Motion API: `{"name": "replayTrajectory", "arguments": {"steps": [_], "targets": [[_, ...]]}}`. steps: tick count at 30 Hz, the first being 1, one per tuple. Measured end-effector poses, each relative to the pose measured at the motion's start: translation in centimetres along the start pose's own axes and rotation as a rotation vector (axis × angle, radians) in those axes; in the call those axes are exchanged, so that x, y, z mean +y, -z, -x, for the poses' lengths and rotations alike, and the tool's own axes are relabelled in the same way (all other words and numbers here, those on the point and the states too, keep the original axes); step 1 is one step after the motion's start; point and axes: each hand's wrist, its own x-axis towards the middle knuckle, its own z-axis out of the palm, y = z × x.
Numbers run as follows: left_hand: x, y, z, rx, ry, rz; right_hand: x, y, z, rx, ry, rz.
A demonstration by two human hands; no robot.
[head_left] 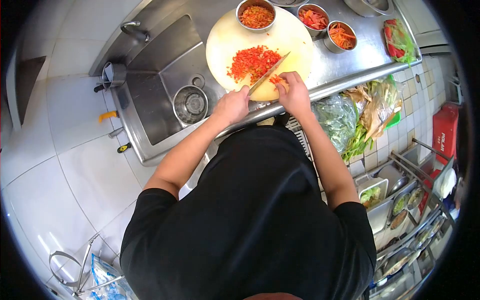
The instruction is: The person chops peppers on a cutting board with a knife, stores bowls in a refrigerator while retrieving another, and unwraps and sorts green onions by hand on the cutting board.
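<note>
Nearby, bowl (256, 19) on board (220, 45) beyond red pieces (249, 62), knife (270, 73) in left hand (233, 105)

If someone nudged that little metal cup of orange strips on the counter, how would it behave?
The metal cup would probably keep its shape, since its wall looks rigid. It might slide easily, as the steel counter looks smooth. The loose orange strips, piled up near the rim, could well spill if it tipped.
</note>
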Motion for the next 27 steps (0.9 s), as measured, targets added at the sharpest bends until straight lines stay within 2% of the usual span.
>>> {"name": "replayTrajectory", "arguments": {"steps": [7, 10, 13, 17, 20, 24, 27], "targets": [[1.5, 0.3, 0.7, -0.026, -0.017, -0.073, 1.1, -1.8, -1.3, -0.057, 0.045, 0.231], [1.3, 1.9, 2.8, -0.09, 0.002, -0.1, 1.2, -1.7, -1.0, -0.111, 0.012, 0.162], [0.1, -0.1, 3.3, -0.079, 0.021, -0.128, 1.1, -1.3, -0.8, -0.089, -0.043, 0.06], [0.7, -1.3, 0.7, -0.036, -0.024, -0.041, 0.7, -0.6, -0.6, -0.095, -0.017, 0.098], [1.1, 0.5, 1.3, -0.047, -0.051, -0.075, 1.5, -0.7, -0.9, -0.069, 0.032, 0.113], [0.7, -1.5, 2.3, -0.085, 0.046, -0.071, 2.1, -0.7, -0.6, -0.062, 0.085, 0.116], [1.0, -1.1, 0.9, -0.035, -0.023, -0.106, 2.6, -1.5, -0.5, -0.048, 0.13, 0.153]]}}
